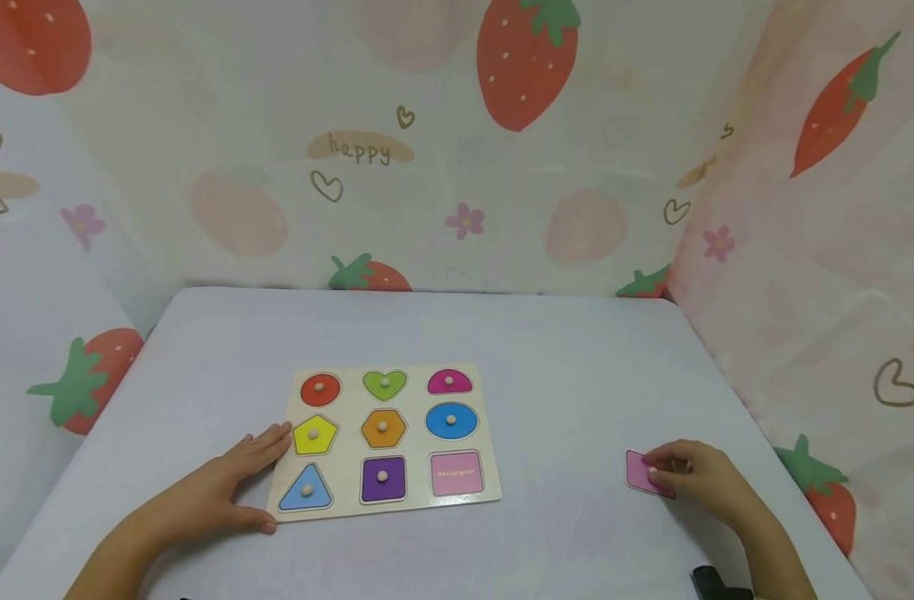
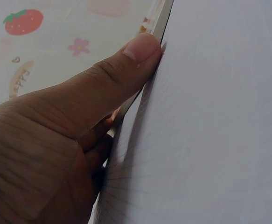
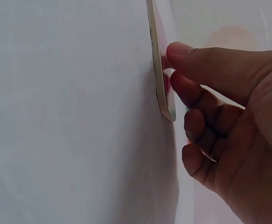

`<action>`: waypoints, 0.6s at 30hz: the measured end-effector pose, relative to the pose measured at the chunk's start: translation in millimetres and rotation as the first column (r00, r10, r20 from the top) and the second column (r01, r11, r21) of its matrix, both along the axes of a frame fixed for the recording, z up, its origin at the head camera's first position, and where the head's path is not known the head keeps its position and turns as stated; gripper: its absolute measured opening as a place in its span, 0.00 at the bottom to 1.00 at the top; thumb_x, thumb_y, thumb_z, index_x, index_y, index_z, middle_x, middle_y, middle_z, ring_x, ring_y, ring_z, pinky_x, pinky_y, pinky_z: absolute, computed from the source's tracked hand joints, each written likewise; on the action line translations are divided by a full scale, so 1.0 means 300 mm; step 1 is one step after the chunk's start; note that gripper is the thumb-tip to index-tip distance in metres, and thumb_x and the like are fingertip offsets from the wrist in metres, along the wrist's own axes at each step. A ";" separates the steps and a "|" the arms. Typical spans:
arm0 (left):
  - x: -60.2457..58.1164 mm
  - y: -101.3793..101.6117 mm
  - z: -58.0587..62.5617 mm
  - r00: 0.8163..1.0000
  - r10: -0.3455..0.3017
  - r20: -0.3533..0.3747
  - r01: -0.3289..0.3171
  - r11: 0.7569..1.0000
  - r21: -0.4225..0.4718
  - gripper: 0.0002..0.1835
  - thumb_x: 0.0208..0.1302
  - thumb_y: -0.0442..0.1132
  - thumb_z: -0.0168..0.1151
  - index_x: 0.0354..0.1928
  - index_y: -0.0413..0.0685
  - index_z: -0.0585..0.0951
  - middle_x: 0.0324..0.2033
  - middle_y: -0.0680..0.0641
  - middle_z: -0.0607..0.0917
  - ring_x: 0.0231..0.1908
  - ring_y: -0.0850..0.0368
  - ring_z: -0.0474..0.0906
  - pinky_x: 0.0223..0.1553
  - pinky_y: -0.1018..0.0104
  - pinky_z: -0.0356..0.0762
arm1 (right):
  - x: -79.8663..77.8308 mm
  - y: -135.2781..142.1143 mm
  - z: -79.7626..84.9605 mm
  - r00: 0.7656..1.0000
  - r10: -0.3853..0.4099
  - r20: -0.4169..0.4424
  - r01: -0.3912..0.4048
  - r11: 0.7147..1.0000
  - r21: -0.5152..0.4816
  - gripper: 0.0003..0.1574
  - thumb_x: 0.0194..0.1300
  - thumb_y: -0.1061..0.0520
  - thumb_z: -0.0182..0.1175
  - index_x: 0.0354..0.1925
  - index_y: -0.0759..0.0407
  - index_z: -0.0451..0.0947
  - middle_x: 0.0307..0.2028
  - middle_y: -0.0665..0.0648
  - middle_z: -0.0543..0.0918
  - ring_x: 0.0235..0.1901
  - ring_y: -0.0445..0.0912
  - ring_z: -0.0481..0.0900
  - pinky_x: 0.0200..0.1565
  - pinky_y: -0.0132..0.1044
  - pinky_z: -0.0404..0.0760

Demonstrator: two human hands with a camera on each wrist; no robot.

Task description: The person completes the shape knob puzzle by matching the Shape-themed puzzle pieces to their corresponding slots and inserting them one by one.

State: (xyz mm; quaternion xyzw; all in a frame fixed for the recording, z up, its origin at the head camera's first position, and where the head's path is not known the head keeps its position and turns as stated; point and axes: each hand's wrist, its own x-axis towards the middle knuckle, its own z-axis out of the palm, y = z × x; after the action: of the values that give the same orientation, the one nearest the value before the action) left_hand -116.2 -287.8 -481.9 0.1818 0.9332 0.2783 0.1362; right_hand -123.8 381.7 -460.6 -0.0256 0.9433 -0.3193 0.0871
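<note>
A cream wooden shape puzzle board (image 1: 418, 477) lies on the white table, left of centre. Along its left edge rests my left hand (image 1: 215, 492), fingers extended and thumb by the near corner. In the left wrist view the thumb (image 2: 131, 58) lies against the board's edge. Off to the right, thumb and index finger of my right hand (image 1: 707, 479) pinch the small knob of a pink rectangular puzzle piece (image 1: 640, 473). The right wrist view shows this piece (image 3: 159, 84) edge-on, close over the table. On the board, a pink recess (image 1: 457, 483) is labelled "Rectangular".
Knobbed pieces fill the board's other places, among them a purple square (image 1: 394, 492), a blue oval (image 1: 467, 427) and a light blue triangle (image 1: 307, 477). A black object (image 1: 715, 583) shows by my right wrist. Strawberry-print sheets (image 1: 442, 183) stand around the table.
</note>
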 end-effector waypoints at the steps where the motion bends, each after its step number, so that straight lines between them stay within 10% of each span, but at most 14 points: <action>1: 0.000 0.001 0.001 1.000 0.004 0.010 -0.004 1.000 -0.003 0.61 0.43 0.73 0.73 0.80 0.63 0.60 0.80 0.48 0.57 0.75 0.24 0.50 0.70 0.28 0.58 | 0.001 -0.001 0.000 1.000 0.003 0.003 -0.003 1.000 0.002 0.16 0.65 0.49 0.71 0.48 0.54 0.87 0.39 0.51 0.84 0.38 0.43 0.75 0.36 0.32 0.78; 18: 0.000 0.008 0.005 0.998 0.036 0.051 -0.035 0.999 -0.011 0.62 0.42 0.72 0.75 0.80 0.64 0.59 0.81 0.48 0.56 0.77 0.27 0.49 0.71 0.30 0.56 | -0.008 -0.020 0.008 1.000 -0.015 -0.016 0.016 0.999 0.040 0.12 0.64 0.50 0.72 0.43 0.54 0.88 0.33 0.51 0.82 0.34 0.44 0.73 0.31 0.33 0.75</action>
State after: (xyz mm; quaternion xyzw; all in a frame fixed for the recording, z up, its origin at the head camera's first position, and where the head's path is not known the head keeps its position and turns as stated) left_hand -116.3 -285.4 -480.4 0.1573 0.9338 0.2808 0.1561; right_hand -126.3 375.6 -458.2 -0.0191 0.9503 -0.3008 0.0775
